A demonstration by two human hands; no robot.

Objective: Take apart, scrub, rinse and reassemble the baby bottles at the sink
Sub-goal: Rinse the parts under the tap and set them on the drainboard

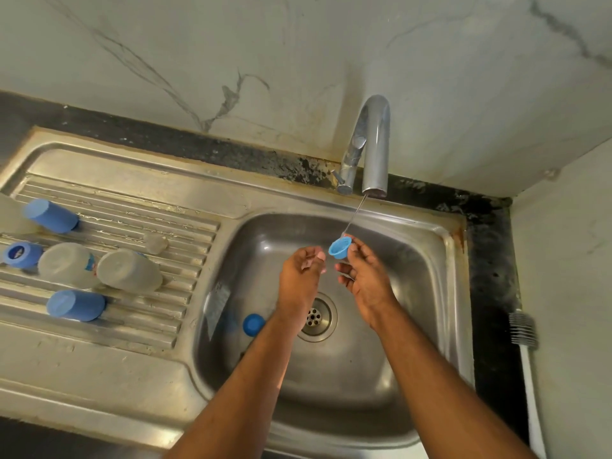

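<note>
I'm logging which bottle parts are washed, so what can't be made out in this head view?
- Blue part in the sink: half hidden by the left forearm, type unclear.
- Left hand: curled palm faces away; whether it holds anything is unclear.
- Pale item on the drainboard: cut off by the left edge.
- Small clear piece by the bottles: too blurred to identify.
- Brush: handle runs off the bottom edge.

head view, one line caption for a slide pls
Right hand rinses a blue bottle ring under the tap; left hand empty.

blue ring (340,247) | steel-grey sink (430,293) | white grey-veined wall (231,44) | blue caps (51,215)
</note>
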